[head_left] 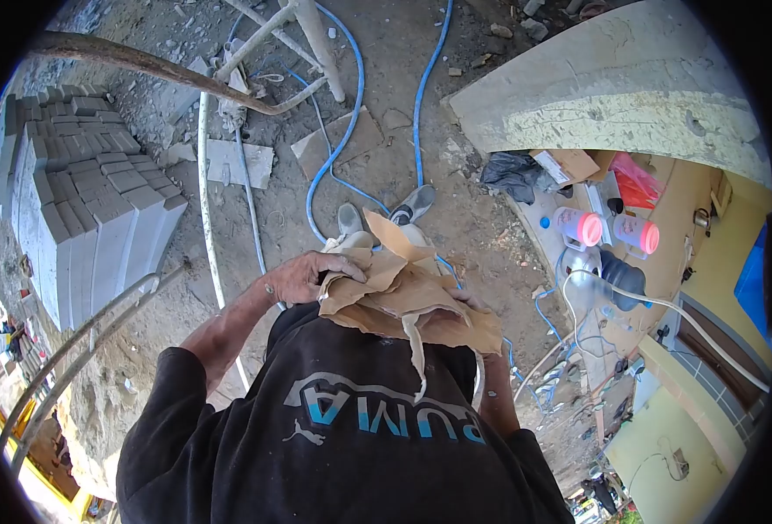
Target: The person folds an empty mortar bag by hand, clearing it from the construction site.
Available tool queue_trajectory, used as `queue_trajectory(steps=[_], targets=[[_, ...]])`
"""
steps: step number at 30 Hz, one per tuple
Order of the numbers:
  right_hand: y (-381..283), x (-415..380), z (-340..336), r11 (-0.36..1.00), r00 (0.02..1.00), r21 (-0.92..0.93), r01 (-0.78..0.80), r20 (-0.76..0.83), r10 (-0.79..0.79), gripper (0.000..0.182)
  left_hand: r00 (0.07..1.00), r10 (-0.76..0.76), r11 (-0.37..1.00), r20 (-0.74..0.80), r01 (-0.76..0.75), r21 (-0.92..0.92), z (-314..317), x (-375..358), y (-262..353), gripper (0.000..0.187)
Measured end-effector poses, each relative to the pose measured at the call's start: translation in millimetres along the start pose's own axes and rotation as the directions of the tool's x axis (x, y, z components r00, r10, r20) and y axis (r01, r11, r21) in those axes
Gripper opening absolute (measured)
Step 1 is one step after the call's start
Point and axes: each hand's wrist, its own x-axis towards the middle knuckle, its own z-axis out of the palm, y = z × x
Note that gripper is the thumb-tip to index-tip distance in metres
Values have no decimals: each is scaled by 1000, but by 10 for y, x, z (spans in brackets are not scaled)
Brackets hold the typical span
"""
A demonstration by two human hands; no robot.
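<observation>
Crumpled brown paper [403, 293], torn and creased, held at chest height in front of a black shirt [334, 437], above the person's grey shoes [414, 204]. A loose strip hangs down from its lower edge.

Left hand [303, 278] lies on the paper's left side, fingers curled over the top fold and pressing it down. Right hand [469, 301] is mostly hidden beneath the paper (grip cannot be told; only a bit of knuckle shows).

Ground below is bare dirt with blue hoses [342, 131] looping past the feet. Stack of grey paving blocks [89, 192] to the left. To the right, a low concrete ledge [613, 96] and two pink-capped jars [609, 230] on a yellow surface.
</observation>
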Motion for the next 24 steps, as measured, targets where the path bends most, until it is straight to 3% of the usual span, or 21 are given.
queue_trajectory(steps=[1,2,4,7,10,12,14,16,17,18,19,21,23,24], targets=[[-105,-36,89,990,997,132,-45,-62,54,47,999,50,998,14,-49,-36,-14,-16,1,51],[-146,-58,62,986,991,-143,-90,-112,75,51,998,47,998,28,-46,-52,-23,-31,-11,57],[-247,-101,52,975,994,-207,-78,-89,61,51,997,50,996,59,-45,-82,-37,-29,-35,68],[-88,-106,-69,930,988,-355,-97,-149,46,45,1000,17,1000,21,-17,-2,3,-14,-27,67],[206,-137,-268,891,975,-446,-87,-221,-16,40,987,-164,976,-5,161,-145,-1,-94,-162,58],[236,-218,-242,844,958,-536,33,-225,-180,38,951,-307,942,-50,296,-158,22,-66,-30,55],[11,-228,-317,952,975,-223,-210,-113,189,53,917,-392,912,-73,377,-161,17,-29,86,53],[-524,-223,-354,920,947,-287,-267,98,306,66,897,-435,894,-73,421,-153,-1,-9,139,53],[-765,-172,-433,866,936,-478,-147,215,277,73,936,-348,933,-47,341,-118,-18,-9,99,50],[-681,-123,-734,946,893,12,-324,334,301,86,965,-261,962,-14,259,-86,-27,-23,23,48],[-1068,-47,-748,957,929,-24,-287,237,285,90,985,-172,983,25,173,-58,-33,-27,-23,47],[-1372,294,-800,996,994,-80,49,99,-41,80,993,-93,977,76,76,199,-63,64,263,43],[-1490,805,-533,961,964,120,251,55,-259,67,994,-46,939,102,9,344,-15,103,381,40],[-1481,1048,-320,965,960,116,234,132,-249,60,995,-30,929,95,-7,369,7,114,388,39]])
